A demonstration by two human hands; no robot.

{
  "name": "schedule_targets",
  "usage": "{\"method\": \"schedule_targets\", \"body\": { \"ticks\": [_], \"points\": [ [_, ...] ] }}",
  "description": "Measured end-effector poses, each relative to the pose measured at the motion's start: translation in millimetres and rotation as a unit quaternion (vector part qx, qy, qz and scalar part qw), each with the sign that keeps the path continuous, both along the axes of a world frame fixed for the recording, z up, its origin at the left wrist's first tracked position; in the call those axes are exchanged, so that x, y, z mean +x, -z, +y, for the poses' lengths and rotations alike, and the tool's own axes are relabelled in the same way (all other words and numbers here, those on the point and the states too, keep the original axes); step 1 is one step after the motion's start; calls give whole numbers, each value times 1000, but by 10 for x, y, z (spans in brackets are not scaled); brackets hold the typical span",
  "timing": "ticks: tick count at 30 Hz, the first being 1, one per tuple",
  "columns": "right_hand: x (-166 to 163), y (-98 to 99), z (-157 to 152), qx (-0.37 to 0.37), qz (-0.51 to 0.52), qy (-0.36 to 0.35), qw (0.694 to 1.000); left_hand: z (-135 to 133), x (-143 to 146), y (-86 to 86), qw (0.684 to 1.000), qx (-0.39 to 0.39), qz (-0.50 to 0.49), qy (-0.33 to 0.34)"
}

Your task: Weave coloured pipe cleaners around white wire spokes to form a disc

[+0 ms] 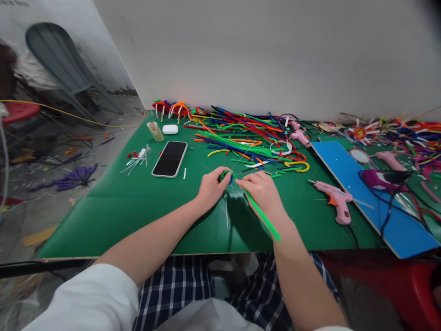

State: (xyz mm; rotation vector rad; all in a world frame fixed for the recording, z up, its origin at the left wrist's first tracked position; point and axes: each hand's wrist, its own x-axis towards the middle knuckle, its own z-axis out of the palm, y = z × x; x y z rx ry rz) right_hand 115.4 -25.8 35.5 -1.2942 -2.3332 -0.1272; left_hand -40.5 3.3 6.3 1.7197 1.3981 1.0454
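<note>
My left hand (214, 187) is closed round a small wound piece (226, 176) in green and dark blue, with thin pale spokes sticking out on several sides. Pinched in my right hand (260, 191) is a bright green pipe cleaner (263, 216), whose free end trails back over my wrist. Its other end runs toward the wound piece, but the fingers hide where the two meet. Both hands are close together above the green table. Just beyond them lies a heap of coloured pipe cleaners (241, 133).
Left of my hands are a phone (170, 159), a white case (170, 129) and some white sticks (138, 161). To the right, a pink glue gun (336, 197) lies beside a blue board (365, 184), its cord hanging off the front edge. A wall (268, 59) stands behind.
</note>
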Motion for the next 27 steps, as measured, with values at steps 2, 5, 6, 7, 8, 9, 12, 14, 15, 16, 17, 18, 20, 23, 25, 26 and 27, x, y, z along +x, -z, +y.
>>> {"method": "schedule_targets", "body": {
  "ticks": [2, 5, 6, 7, 8, 9, 12, 14, 15, 16, 17, 18, 20, 23, 25, 26, 27],
  "points": [
    [-16, 24, 6, 2, -3, 2, 1000, 3, -1, -3, 1000, -8, -23, 14],
    [-23, 56, 18, 0, -2, -8, 1000, 8, 2, 8, 997, -33, -65, 39],
    [-23, 64, 21, -1, 0, -12, 1000, 10, 4, 15, 995, -41, -75, 43],
    [-23, 70, 22, -4, 2, -15, 1000, 10, 6, 21, 995, -46, -82, 45],
    [-25, 72, 20, -7, 3, -18, 1000, 10, 8, 27, 994, -49, -86, 46],
    [-27, 72, 17, -11, 5, -21, 1000, 10, 9, 31, 994, -50, -89, 46],
    [-44, 58, -1, -20, 12, -23, 999, 7, 10, 33, 994, -48, -86, 40],
    [-55, 43, -13, -24, 17, -26, 999, 7, 8, 30, 995, -46, -80, 36],
    [-58, 35, -17, -27, 21, -29, 999, 8, 8, 29, 995, -46, -79, 36],
    [-60, 28, -20, -32, 25, -32, 999, 9, 9, 28, 995, -46, -77, 35],
    [-60, 21, -22, -37, 30, -34, 998, 11, 10, 28, 995, -46, -76, 36],
    [-59, 14, -23, -43, 37, -35, 998, 13, 13, 28, 996, -46, -73, 37],
    [-58, 5, -25, -57, 55, -34, 996, 16, 20, 32, 996, -41, -66, 39],
    [-68, 1, -34, -76, 91, -10, 993, 17, 29, 45, 997, -23, -49, 50],
    [-81, 3, -42, -89, 120, 18, 989, 15, 28, 61, 997, -8, -34, 63],
    [-87, 3, -47, -96, 136, 31, 986, 13, 25, 71, 997, -1, -25, 71],
    [-92, 2, -50, -103, 148, 40, 983, 11, 22, 82, 997, 6, -17, 79]
  ]
}}
